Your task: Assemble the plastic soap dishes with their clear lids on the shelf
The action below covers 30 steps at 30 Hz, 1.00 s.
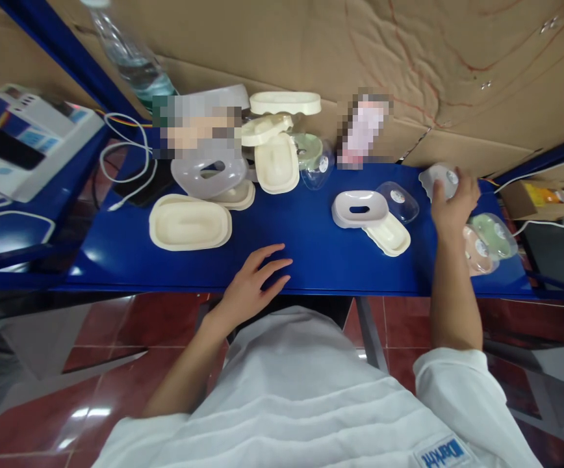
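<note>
At the right end of the blue table, my right hand [455, 198] pinches a translucent whitish plastic shell [429, 182] with a round sticker, thumb on its near side. My left hand [255, 286] hovers at or rests on the front edge, fingers spread, holding nothing. Between the hands lie a pale lilac oval dish [340, 212] with a slot, a cream oval tray [393, 237] partly under it, and a clear lid [405, 203] with a sticker behind. Just beyond my right wrist sit an orange-tinted shell [477, 253] and a green-tinted shell [495, 235].
On the left, a cream tray [189, 224] lies before a grey slotted dish [211, 170] and several piled cream pieces. A water bottle [130, 62] stands behind them. A white cable [138, 174] loops nearby. Cardboard [286, 39] walls the back; a small box [530, 201] is at right.
</note>
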{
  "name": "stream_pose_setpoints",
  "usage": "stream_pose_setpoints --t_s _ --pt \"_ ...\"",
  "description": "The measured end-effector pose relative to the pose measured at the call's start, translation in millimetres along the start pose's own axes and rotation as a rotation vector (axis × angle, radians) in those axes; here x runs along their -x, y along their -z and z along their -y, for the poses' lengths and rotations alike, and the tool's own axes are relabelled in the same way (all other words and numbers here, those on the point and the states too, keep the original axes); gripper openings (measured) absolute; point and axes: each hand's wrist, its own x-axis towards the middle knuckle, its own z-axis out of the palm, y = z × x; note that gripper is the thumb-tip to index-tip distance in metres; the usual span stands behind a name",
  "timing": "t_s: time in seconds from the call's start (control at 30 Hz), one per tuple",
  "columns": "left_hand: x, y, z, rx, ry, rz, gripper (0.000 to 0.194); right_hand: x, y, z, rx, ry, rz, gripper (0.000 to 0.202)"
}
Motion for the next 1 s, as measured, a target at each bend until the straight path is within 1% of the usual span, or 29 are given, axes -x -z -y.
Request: stream_pose_setpoints --t_s 0.03,0.07,0.1,0.13,0.2,0.23,0.3,0.4,0.47,0.5,0.57,0.63,0.7,0.73,0.8,0.87,0.93,1.0 --pt "0.1 -0.3 -0.3 0.001 -0.003 -0.006 0.028 20.9 4.8 8.8 -0.071 0.167 0.026 0.05" --pt "0.0 -0.5 -1.0 0.0 -0.009 -0.009 0.028 42.8 8.9 18.2 -0.124 0.321 0.102 0.049" --pt "-0.6 -0.6 -2.0 -0.005 -0.018 -0.01 0.029 64.3 12.0 27.8 -0.14 0.44 0.167 0.05" --pt "-1.9 -0.8 -3.5 -0.012 -0.029 -0.009 0.029 84.0 13.8 37.1 -0.128 0.522 0.226 0.052" --pt "-7.1 -1.8 -8.0 -0.032 -0.05 -0.001 0.033 114.4 14.5 53.7 -0.111 0.613 0.316 0.052" --pt "-11.1 -2.8 -10.9 -0.045 -0.057 0.007 0.035 124.6 13.9 60.7 -0.12 0.636 0.351 0.05" --pt "-21.0 -6.2 -17.2 -0.079 -0.058 0.033 0.041 136.7 13.3 72.2 -0.177 0.678 0.414 0.048" --pt "-34.9 -14.5 -23.7 -0.151 -0.05 0.092 0.05 145.0 17.3 81.8 -0.268 0.765 0.522 0.053" --pt "-38.9 -19.7 -23.6 -0.181 -0.044 0.105 0.046 150.5 22.6 81.5 -0.293 0.794 0.562 0.06" --pt "-38.9 -21.2 -22.3 -0.185 -0.038 0.092 0.041 154.0 25.1 79.1 -0.284 0.779 0.549 0.063" --pt "-35.5 -20.4 -17.6 -0.168 -0.018 0.027 0.031 162.2 29.0 71.4 -0.246 0.701 0.479 0.063" --pt "-30.0 -14.2 -12.2 -0.125 0.008 -0.052 0.027 171.4 30.4 63.9 -0.226 0.638 0.436 0.053" --pt "-25.6 -4.2 -8.0 -0.078 0.022 -0.114 0.026 180.6 29.2 61.8 -0.261 0.645 0.471 0.046" --pt "-24.3 1.1 -6.6 -0.063 0.021 -0.139 0.026 184.8 27.6 63.8 -0.295 0.669 0.5 0.046" --pt "-23.4 10.2 -5.2 -0.053 0.005 -0.181 0.026 191.6 23.2 72.8 -0.379 0.708 0.553 0.055" --pt "-23.9 15.8 -5.3 -0.054 -0.031 -0.188 0.026 195.6 18.3 85.0 -0.456 0.713 0.574 0.07" --pt "-24.8 18.2 -6.4 -0.038 -0.083 -0.146 0.027 196.2 14.9 95.6 -0.496 0.698 0.539 0.086" --pt "-26.3 18.6 -7.8 -0.01 -0.129 -0.075 0.027 194.2 13.6 101.9 -0.495 0.699 0.472 0.097"
